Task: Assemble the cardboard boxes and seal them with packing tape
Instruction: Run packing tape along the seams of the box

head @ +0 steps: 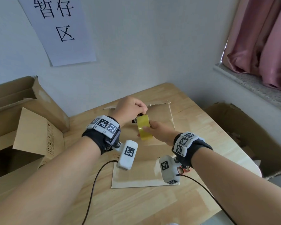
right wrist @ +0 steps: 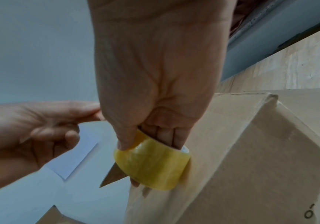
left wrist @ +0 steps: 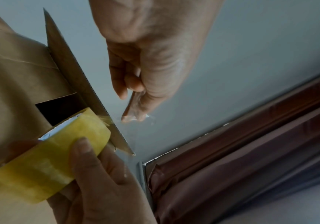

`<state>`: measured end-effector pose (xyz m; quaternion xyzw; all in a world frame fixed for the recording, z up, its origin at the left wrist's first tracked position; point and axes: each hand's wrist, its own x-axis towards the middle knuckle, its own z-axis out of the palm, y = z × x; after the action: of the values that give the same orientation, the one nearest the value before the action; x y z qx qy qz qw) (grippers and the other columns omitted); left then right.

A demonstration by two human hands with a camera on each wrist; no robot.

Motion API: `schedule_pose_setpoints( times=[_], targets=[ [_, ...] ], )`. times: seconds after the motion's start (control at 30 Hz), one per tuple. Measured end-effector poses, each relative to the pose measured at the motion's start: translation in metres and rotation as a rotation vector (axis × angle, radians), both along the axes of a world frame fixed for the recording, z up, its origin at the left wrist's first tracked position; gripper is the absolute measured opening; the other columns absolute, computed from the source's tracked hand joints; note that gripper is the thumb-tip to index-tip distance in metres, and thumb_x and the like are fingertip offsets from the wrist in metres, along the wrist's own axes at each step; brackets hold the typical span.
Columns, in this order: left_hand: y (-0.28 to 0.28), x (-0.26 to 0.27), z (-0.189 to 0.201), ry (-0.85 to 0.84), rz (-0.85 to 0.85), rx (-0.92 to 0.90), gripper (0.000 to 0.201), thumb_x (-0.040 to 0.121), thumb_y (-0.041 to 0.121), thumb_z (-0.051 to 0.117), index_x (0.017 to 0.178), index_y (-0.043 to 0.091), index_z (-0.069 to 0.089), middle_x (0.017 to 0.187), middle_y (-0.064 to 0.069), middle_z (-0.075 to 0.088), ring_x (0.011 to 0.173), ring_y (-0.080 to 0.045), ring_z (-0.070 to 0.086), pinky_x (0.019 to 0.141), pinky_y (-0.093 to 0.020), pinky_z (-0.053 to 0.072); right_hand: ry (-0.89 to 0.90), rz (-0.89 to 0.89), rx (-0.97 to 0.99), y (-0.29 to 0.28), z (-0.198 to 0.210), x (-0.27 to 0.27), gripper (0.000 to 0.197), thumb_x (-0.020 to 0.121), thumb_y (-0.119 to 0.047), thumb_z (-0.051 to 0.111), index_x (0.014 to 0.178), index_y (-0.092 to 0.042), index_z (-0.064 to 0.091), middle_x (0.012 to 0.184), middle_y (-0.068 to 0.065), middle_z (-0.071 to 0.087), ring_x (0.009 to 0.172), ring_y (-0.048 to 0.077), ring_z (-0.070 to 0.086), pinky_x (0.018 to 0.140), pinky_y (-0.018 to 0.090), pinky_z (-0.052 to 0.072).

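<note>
While your right hand [head: 154, 129] grips the yellowish roll of clear packing tape [head: 144, 127], thumb on the outer face and fingers through the core, your left hand [head: 131, 108] pinches the free tape end [left wrist: 136, 106] between thumb and fingers just above the roll. Only a short strip is drawn out so far. Both hands hover over the flat brown cardboard box [head: 146, 168] lying on the light wooden table [head: 201, 127], near its far edge, where 1 flap [left wrist: 82, 84] sticks up beside the roll.

By my reading you are at the start of sealing this box: its flaps look folded closed apart from that raised one, and I cannot tell from these views whether any tape is already on its seam. What remains is to stick the end down, run the roll along the seam and cut it.

Other cartons wait: 1 large open brown cardboard box [head: 23, 127] to your left and 1 open brown carton [head: 243, 135] to your right. Whether these are to be sealed too is not clear. A white paper sign [head: 57, 30] hangs on the wall.
</note>
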<state>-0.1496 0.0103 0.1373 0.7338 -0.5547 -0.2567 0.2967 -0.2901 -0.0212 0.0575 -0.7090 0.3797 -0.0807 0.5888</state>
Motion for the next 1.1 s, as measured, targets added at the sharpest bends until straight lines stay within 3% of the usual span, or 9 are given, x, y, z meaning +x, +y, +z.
schedule_pose_setpoints(
  times=[0.1,0.23,0.33,0.43,0.53,0.67,0.8,0.93,1.1],
  targets=[
    [0.000,-0.005,0.004,-0.096,-0.054,0.024,0.011,0.081,0.018,0.068,0.074,0.016,0.076,0.085,0.012,0.073,0.081,-0.013,0.067,0.070,-0.024,0.052,0.006,0.028,-0.013,-0.001,-0.003,0.002,0.029,0.101,-0.026,0.042,0.123,-0.012,0.053,0.108,-0.001,0.071,0.105,0.013,0.063,0.092,0.026,0.045],
    [0.003,-0.011,0.011,-0.070,-0.096,0.049,0.008,0.081,0.022,0.071,0.079,0.018,0.077,0.084,0.009,0.074,0.088,-0.020,0.067,0.081,-0.032,0.054,0.033,0.016,-0.032,-0.007,-0.011,0.006,0.032,0.097,-0.034,0.045,0.120,-0.014,0.055,0.105,-0.002,0.072,0.105,0.017,0.064,0.101,0.041,0.045],
    [0.008,-0.011,0.018,-0.041,-0.119,0.038,0.007,0.081,0.023,0.072,0.081,0.019,0.077,0.084,0.011,0.073,0.081,-0.007,0.067,0.078,-0.027,0.054,0.053,0.001,-0.062,-0.011,-0.019,0.012,0.047,0.088,-0.051,0.048,0.114,-0.013,0.057,0.105,0.007,0.071,0.103,0.026,0.065,0.097,0.048,0.047],
    [0.011,-0.003,0.022,0.108,-0.094,0.034,0.007,0.083,0.020,0.071,0.085,0.015,0.076,0.082,0.007,0.074,0.055,0.008,0.057,0.057,-0.014,0.045,0.085,-0.021,-0.090,-0.017,-0.023,0.015,0.069,0.070,-0.069,0.047,0.106,-0.012,0.060,0.105,0.017,0.068,0.099,0.036,0.064,0.092,0.051,0.049],
    [0.017,0.012,0.021,0.238,-0.014,0.012,0.011,0.085,0.021,0.070,0.091,0.014,0.076,0.086,0.005,0.074,0.055,0.008,0.054,0.056,-0.015,0.043,0.111,-0.030,-0.136,-0.009,-0.003,0.010,0.046,0.092,-0.049,0.048,0.104,-0.006,0.059,0.096,0.015,0.067,0.078,0.028,0.058,0.074,0.035,0.046],
    [0.021,0.017,0.017,0.346,0.045,-0.056,0.014,0.085,0.018,0.070,0.091,0.007,0.075,0.088,0.003,0.074,0.054,0.008,0.055,0.057,-0.015,0.043,0.136,-0.096,-0.176,-0.009,0.006,0.009,0.034,0.096,-0.043,0.048,0.093,-0.010,0.053,0.069,-0.001,0.043,0.060,0.012,0.037,0.054,0.024,0.029],
    [0.019,0.027,0.011,0.419,0.157,-0.115,0.012,0.085,0.016,0.070,0.090,0.007,0.074,0.089,-0.001,0.074,0.052,0.006,0.054,0.059,-0.018,0.042,0.050,-0.201,-0.118,-0.011,0.002,0.009,0.040,0.090,-0.045,0.056,0.119,-0.018,0.050,0.097,-0.001,0.057,0.066,0.006,0.045,0.053,0.020,0.032],
    [0.023,0.037,0.000,0.433,0.240,-0.133,0.012,0.086,0.019,0.069,0.090,0.010,0.075,0.093,0.001,0.074,0.050,0.003,0.050,0.063,-0.019,0.044,-0.068,-0.219,-0.141,-0.007,-0.002,0.007,0.034,0.091,-0.036,0.059,0.122,-0.027,0.048,0.067,0.000,0.046,0.056,0.012,0.038,0.047,0.016,0.029],
    [0.030,0.036,-0.006,0.483,0.274,-0.153,0.016,0.087,0.022,0.068,0.095,0.010,0.074,0.097,0.001,0.074,0.048,0.003,0.049,0.071,-0.024,0.046,-0.147,-0.228,-0.081,-0.007,0.005,0.009,0.019,0.092,-0.024,0.059,0.110,-0.027,0.055,0.077,0.008,0.050,0.072,0.017,0.045,0.062,0.027,0.035]
  ],
)
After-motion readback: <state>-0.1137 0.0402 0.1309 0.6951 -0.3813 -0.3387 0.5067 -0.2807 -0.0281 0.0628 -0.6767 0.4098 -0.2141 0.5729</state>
